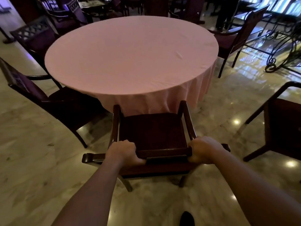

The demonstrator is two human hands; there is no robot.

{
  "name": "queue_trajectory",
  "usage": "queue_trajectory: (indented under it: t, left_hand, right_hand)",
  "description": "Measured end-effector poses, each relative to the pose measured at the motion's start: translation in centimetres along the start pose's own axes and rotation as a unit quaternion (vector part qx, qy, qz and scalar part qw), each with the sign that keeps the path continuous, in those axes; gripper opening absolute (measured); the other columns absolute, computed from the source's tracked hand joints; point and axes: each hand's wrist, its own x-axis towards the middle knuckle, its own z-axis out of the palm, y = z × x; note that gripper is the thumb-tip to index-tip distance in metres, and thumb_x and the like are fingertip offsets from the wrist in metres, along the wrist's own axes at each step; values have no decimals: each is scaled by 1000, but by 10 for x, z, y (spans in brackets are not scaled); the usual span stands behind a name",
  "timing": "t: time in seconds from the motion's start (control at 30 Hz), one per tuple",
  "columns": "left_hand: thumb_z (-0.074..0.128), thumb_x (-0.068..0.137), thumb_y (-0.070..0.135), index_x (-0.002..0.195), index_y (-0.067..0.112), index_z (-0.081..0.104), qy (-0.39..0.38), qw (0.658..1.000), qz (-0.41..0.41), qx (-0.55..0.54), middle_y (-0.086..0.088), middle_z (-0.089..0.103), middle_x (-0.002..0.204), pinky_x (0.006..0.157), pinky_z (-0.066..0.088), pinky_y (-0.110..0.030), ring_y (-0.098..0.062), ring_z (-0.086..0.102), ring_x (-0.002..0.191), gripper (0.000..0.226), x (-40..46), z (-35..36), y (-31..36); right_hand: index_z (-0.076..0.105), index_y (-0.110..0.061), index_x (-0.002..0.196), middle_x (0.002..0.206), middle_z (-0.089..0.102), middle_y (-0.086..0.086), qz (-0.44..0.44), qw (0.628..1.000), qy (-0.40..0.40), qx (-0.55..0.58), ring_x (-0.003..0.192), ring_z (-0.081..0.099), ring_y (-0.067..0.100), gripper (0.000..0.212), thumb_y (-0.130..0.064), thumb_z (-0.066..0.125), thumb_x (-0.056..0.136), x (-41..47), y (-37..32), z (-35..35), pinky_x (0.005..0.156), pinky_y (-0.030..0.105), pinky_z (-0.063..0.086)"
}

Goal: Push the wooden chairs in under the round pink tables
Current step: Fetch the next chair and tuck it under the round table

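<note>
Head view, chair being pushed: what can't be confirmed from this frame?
- Held chair: front legs hidden by its own seat and the draped pink tablecloth.
- Table base: fully covered by the cloth.
- Grip: left hand and right hand wrap the top rail; fingertips hidden behind it.
- Chair at right: cut off by the frame edge.
- Background tables: dark and blurred.

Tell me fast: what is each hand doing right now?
Left hand: closed on the top rail of the chair, left side.
Right hand: closed on the same rail, right side.
</note>
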Motion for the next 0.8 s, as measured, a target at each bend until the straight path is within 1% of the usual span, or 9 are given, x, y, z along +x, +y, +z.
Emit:
queue_trajectory:
  t: [0.07, 0.17, 0.27, 0.33, 0.4, 0.53, 0.6, 0.7, 0.8]
  left_hand:
    - [56, 72, 83, 74, 24, 69, 5, 1000, -12, 9, 9, 60, 68, 70, 50, -35, -15, 64, 71, 60, 17, -5, 9]
    - [55, 72, 83, 70, 26, 62, 7, 1000, -25, 14, 11, 55, 65, 68, 44, -34, -15, 57, 68, 57, 39, -14, 23]
    - [55, 72, 82, 69, 26, 61, -2, 999, -38, 0, 11, 56, 66, 72, 47, -34, -14, 59, 70, 56, 64, -21, 35]
    - [56, 72, 83, 68, 26, 60, -6, 999, -44, -9, 11, 57, 66, 73, 49, -35, -14, 60, 70, 57, 76, -25, 40]
    - [56, 72, 83, 67, 26, 58, -6, 999, -46, -5, 12, 54, 64, 71, 47, -35, -15, 58, 68, 57, 88, -28, 44]
    - [55, 72, 84, 71, 24, 64, 4, 998, -55, -3, 12, 54, 63, 67, 45, -34, -15, 58, 66, 60, 112, -37, 47]
    - [54, 72, 85, 76, 23, 69, 6, 998, -62, -4, 11, 56, 65, 67, 47, -34, -17, 63, 70, 64, 122, -43, 45]
    - [53, 70, 86, 84, 21, 75, 14, 997, -73, -4, 7, 64, 75, 72, 51, -36, -21, 70, 83, 69, 140, -51, 43]
    - [53, 70, 86, 84, 22, 75, 16, 997, -77, -4, 8, 61, 75, 71, 48, -35, -21, 71, 84, 69, 160, -59, 37]
  right_hand:
    - [66, -30, 92, 88, 61, -10, -4, 1000, -1, -8, 74, 60, 7, 22, -50, 64, 82, 13, 16, -10, 63, 25, 51]
    - [67, -31, 94, 89, 63, -9, -20, 1000, -1, -21, 78, 63, 10, 27, -53, 62, 78, 32, 39, -27, 74, 34, 60]
    - [67, -30, 97, 92, 63, -8, -37, 999, -12, -25, 81, 63, 11, 27, -51, 64, 81, 49, 63, -44, 78, 35, 60]
    - [67, -29, 97, 91, 63, -8, -44, 999, -14, -26, 81, 63, 11, 24, -49, 65, 83, 60, 75, -51, 78, 34, 59]
    - [67, -29, 95, 90, 63, -8, -50, 998, -12, -29, 79, 63, 10, 22, -48, 65, 84, 69, 85, -59, 78, 33, 59]
    - [64, -29, 88, 86, 63, -8, -64, 997, -17, -43, 77, 63, 11, 17, -46, 64, 85, 92, 100, -76, 75, 32, 59]
    - [62, -30, 85, 83, 63, -7, -71, 996, -13, -57, 76, 63, 12, 15, -45, 64, 85, 104, 103, -84, 74, 33, 59]
    - [61, -31, 84, 83, 62, -8, -80, 995, -10, -63, 76, 63, 13, 15, -46, 63, 84, 124, 109, -96, 76, 35, 59]
    - [58, -33, 80, 82, 61, -8, -85, 994, -13, -67, 76, 63, 13, 15, -47, 63, 84, 145, 115, -108, 75, 35, 59]
